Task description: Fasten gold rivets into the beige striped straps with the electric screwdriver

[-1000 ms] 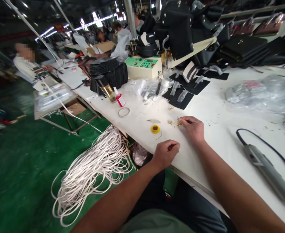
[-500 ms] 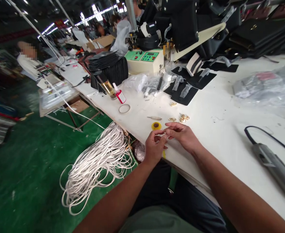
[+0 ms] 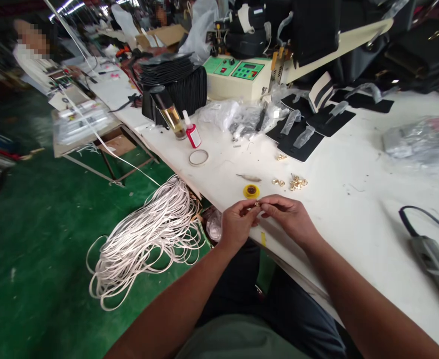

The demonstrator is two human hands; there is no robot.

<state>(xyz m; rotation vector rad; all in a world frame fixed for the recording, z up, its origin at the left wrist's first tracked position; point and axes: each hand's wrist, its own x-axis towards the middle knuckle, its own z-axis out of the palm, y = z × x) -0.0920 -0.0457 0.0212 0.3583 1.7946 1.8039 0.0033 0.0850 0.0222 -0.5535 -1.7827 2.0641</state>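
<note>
Head view, left hand and right hand both in narrow fingertip grip on one tiny gold-coloured metal piece over the white flat-topped bench, near its edge, apparently mid two-handed handling, next move calling for steady fingertips

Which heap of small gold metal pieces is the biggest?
The rightmost heap of small gold metal pieces: it spreads wider than the neighbouring heap or the farther heap.

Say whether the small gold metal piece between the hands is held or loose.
Held: the small gold metal piece shows pinched between the fingertips of the left hand and right hand, apart from the heaped gold metal pieces.
</note>
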